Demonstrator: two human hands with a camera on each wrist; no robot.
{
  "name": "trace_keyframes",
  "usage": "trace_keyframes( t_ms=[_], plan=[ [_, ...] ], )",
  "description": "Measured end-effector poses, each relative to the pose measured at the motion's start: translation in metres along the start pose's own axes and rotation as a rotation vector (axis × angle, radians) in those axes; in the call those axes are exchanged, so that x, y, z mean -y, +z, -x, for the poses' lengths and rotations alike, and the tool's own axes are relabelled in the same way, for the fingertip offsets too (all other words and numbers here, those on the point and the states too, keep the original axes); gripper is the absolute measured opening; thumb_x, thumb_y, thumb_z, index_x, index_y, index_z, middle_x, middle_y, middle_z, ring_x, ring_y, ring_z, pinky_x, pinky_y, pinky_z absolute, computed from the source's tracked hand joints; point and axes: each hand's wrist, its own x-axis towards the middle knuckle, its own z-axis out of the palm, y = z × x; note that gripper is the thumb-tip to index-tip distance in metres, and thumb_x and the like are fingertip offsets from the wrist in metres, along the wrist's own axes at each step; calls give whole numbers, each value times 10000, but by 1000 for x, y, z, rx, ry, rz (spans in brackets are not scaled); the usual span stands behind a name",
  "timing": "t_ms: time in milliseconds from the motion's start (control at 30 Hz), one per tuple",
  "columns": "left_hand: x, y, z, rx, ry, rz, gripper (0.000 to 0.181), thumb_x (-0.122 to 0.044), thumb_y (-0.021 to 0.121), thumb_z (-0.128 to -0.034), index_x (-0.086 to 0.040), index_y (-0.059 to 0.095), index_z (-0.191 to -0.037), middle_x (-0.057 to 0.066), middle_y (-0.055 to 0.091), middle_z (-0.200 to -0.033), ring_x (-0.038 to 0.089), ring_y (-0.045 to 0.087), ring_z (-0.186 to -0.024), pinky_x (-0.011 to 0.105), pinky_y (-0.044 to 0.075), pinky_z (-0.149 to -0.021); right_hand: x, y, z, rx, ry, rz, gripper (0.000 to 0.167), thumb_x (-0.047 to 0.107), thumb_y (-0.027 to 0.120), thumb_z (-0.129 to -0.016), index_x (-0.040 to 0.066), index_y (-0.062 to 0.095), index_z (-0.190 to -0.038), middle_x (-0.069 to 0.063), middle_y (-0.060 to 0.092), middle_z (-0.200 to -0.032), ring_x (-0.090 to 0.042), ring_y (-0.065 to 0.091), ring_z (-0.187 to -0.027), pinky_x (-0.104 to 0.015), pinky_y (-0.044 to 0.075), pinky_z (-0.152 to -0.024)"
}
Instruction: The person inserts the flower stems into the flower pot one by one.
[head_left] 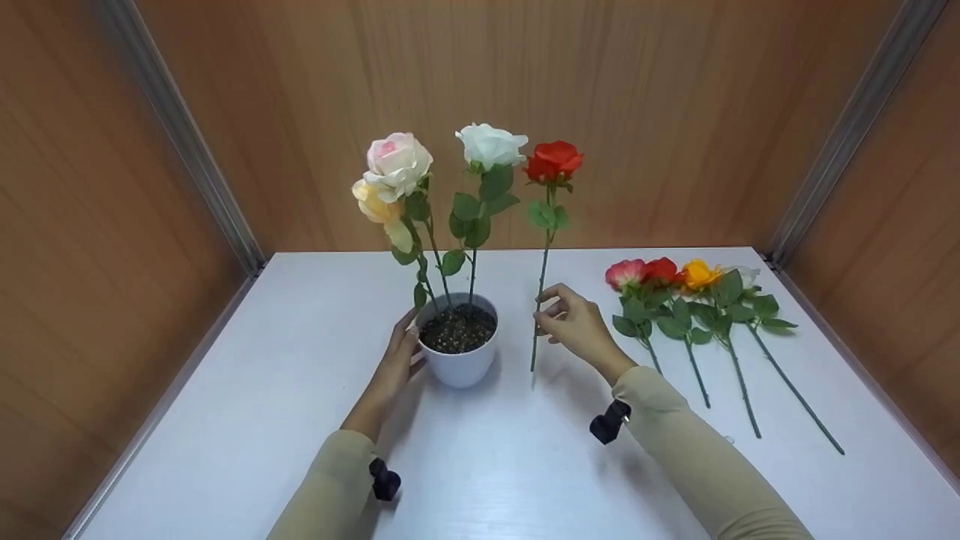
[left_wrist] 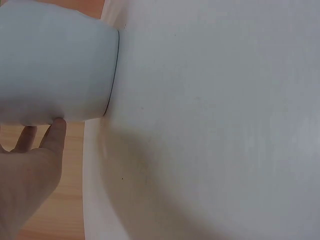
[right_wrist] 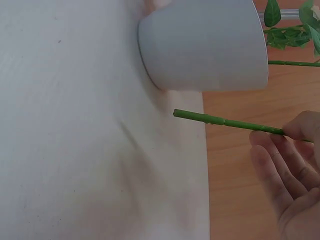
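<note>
sleeves (head_left: 694, 457): beige, reaching in over the white surface (head_left: 247, 390) from its near side, a black device (head_left: 609, 424) at each wrist.
step in hand: seemingly bringing the red rose (head_left: 555, 162) to the pot (head_left: 459, 369), where a white rose (head_left: 491, 146), a pale pink rose (head_left: 399, 161) and a yellow rose (head_left: 375, 204) already stand.
next move: probably calls for raising the stem's end above the rim, carrying it left over the soil (head_left: 459, 330) and pushing it down while the pot is steadied.
right hand (head_left: 576, 322): thumb and fingertips pinch the red rose's lower stem, bloom up, the cut end hanging just above the surface, right of the pot.
left hand (head_left: 391, 366): turned inward, fingers resting against the pot's left side, bracing rather than clutching it.
pot's place: upright, left of the surface's middle, well apart from the left edge.
lying roses (head_left: 699, 276): four by the right edge, blooms toward the far right corner.
</note>
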Motion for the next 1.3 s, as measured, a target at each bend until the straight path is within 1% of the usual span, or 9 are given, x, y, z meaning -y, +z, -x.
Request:
trace_keyframes(
  t_ms=[233, 433, 633, 800, 867, 1167, 1233, 1267, 1300],
  plan=[
    [2, 0, -1, -9, -3, 0, 613, -509, 253, -1078, -243, 118, -1613, 165, 159, -1647, 421, 252, -1466, 519, 284, -1179, 11, 4, -7, -40, -52, -34, 223, 107, 671, -961, 95, 617, -1176, -79, 713, -899, -216, 733, -803, -343, 625, -662],
    [4, 1, -1, -14, 7, -7, 605, -511, 245, -1079, -252, 124, -1612, 151, 168, -1647, 405, 257, -1469, 516, 291, -1177, 26, 6, -13, -54, -87, -60, 225, 96, 659, -963, 98, 611, -1183, -80, 715, -909, -213, 730, -807, -400, 629, -686],
    [3, 1, -2, -17, 0, -26, 621, -548, 246, -1065, -278, 120, -1610, 126, 127, -1659, 406, 228, -1479, 514, 278, -1182, 37, 9, -17, -70, -132, -53, 236, 98, 658, -958, 89, 616, -1190, -79, 717, -910, -224, 732, -802, -333, 624, -646],
    [4, 1, -2, -16, -2, -33, 630, -556, 245, -1063, -273, 119, -1612, 129, 125, -1660, 413, 224, -1478, 517, 279, -1180, 46, 11, -20, -92, -158, -75, 249, 96, 659, -957, 95, 614, -1201, -86, 715, -912, -276, 736, -822, -354, 628, -656],
    [4, 1, -2, -16, 3, -32, 627, -552, 245, -1066, -270, 121, -1611, 131, 132, -1658, 412, 231, -1476, 516, 282, -1179, 50, 11, -22, -106, -170, -86, 254, 94, 656, -957, 95, 613, -1207, -89, 713, -913, -272, 735, -822, -359, 629, -660],
    [5, 1, -1, -9, 15, -17, 614, -529, 241, -1077, -254, 120, -1612, 140, 131, -1657, 408, 231, -1477, 511, 285, -1179, 63, 18, -20, -128, -202, -165, 242, 99, 661, -965, 87, 601, -1199, -143, 708, -958, -230, 730, -831, -339, 626, -667],
    [5, 1, -1, -11, 16, -12, 615, -534, 245, -1076, -256, 123, -1612, 137, 136, -1656, 404, 238, -1476, 507, 288, -1179, 63, 21, -20, -133, -209, -174, 238, 103, 666, -968, 82, 599, -1195, -138, 713, -972, -238, 729, -839, -363, 627, -673],
    [4, 1, -1, -11, 18, -10, 615, -535, 247, -1076, -258, 124, -1611, 135, 138, -1656, 401, 242, -1475, 505, 289, -1179, 64, 23, -19, -136, -212, -177, 238, 92, 665, -970, 69, 595, -1196, -143, 716, -978, -265, 729, -847, -396, 628, -683],
    [4, 1, -2, -10, 20, -8, 618, -537, 248, -1076, -255, 123, -1612, 137, 136, -1656, 404, 241, -1475, 506, 286, -1181, 63, 25, -19, -136, -221, -174, 238, 98, 669, -970, 66, 594, -1194, -126, 721, -977, -267, 728, -851, -394, 627, -684]
  ],
)
